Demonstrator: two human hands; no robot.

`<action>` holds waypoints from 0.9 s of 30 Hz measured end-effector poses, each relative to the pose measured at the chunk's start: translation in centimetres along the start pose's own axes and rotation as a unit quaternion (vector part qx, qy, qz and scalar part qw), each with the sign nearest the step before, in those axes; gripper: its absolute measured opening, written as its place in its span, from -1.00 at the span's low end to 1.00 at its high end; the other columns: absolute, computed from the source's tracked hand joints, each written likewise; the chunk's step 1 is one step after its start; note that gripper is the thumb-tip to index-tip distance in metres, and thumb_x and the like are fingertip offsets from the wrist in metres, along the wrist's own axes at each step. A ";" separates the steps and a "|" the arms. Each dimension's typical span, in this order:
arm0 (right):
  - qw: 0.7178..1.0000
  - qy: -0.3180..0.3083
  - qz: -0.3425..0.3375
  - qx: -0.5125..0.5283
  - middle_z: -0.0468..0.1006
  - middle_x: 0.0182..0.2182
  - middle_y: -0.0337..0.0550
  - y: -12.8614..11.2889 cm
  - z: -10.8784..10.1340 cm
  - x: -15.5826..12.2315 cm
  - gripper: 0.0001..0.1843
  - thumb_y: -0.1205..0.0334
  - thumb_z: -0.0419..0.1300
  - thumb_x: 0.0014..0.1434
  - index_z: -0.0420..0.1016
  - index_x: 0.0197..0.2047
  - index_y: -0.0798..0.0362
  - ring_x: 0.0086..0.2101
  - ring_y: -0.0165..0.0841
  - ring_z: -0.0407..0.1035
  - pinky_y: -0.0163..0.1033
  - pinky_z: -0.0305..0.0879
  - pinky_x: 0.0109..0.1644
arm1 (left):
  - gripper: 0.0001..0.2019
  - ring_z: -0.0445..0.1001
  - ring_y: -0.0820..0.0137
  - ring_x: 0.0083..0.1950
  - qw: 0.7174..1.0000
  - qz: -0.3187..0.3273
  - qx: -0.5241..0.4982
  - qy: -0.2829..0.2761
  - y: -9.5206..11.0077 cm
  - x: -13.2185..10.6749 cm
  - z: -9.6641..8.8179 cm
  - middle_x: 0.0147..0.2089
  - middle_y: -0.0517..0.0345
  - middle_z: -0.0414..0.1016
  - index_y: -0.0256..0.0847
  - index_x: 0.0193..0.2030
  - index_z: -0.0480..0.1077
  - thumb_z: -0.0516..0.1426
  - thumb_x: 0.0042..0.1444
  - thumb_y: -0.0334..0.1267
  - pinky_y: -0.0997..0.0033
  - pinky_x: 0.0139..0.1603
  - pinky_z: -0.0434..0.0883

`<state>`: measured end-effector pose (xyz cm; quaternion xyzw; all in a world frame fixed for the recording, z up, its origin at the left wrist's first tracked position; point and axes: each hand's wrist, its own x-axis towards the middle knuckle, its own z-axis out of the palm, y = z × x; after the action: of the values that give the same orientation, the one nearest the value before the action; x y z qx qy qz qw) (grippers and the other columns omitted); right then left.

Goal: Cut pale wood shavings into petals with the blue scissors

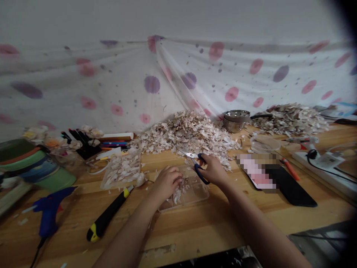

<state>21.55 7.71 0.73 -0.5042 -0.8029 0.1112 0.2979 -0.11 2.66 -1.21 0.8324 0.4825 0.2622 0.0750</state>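
My right hand [214,170] grips a pair of scissors [198,169] by its dark blue handles, the blades pointing left and away, above the far side of a clear compartment box [199,191]. Over the left part of that box, my left hand [167,183] is closed, its fingers curled together; whatever they hold is hidden. Pale, flaky pieces [178,194] lie in the box beneath the fingers. Behind both hands rises a large heap of similar flakes [184,132]. A clear tray of flakes [122,167] is to the left.
On the left are a black-and-yellow utility knife [107,216], a blue glue gun [50,210] and a tipped green container [55,173]. On the right lie a phone [256,173], a black case [292,186] and a power strip [320,167]. Metal bowls [236,121] stand behind.
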 end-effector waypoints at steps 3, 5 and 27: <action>0.994 -0.034 0.041 0.094 0.45 -0.42 -0.18 0.0 0.1 0.0 -0.78 0.06 0.18 0.06 0.34 -0.39 0.04 -0.39 -0.32 0.30 -0.29 0.11 -0.34 | -0.87 0.40 0.28 -0.13 0.999 0.026 0.015 0.034 -0.1 -0.1 -0.8 -0.19 0.03 0.52 -0.22 -0.23 0.51 0.14 0.12 -0.43 0.26 -0.09 0.37; 0.982 -0.057 0.073 0.164 0.44 -0.43 -0.20 0.0 0.3 0.0 -0.77 0.05 0.19 0.05 0.34 -0.37 0.05 -0.42 -0.34 0.30 -0.30 0.13 -0.36 | -0.85 0.41 0.28 -0.15 0.997 0.040 0.025 0.059 0.0 -0.1 -1.3 -0.21 0.04 0.53 -0.22 -0.23 0.52 0.13 0.13 -0.44 0.26 -0.12 0.39; 0.839 -0.186 0.068 0.506 0.36 -0.45 -0.29 -2.0 0.8 -1.1 -0.72 0.18 0.34 -0.10 0.33 -0.36 0.04 -0.43 -0.43 0.22 -0.30 0.15 -0.30 | -0.80 0.41 0.32 -0.08 0.967 0.143 -0.019 0.210 1.6 -0.4 -1.8 -0.14 0.06 0.46 -0.14 -0.26 0.50 0.13 0.10 -0.50 0.27 -0.11 0.40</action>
<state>19.97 5.89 0.63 -0.3063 -0.6388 0.6138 0.3482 0.02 1.30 0.78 0.8174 0.3580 0.4485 -0.0508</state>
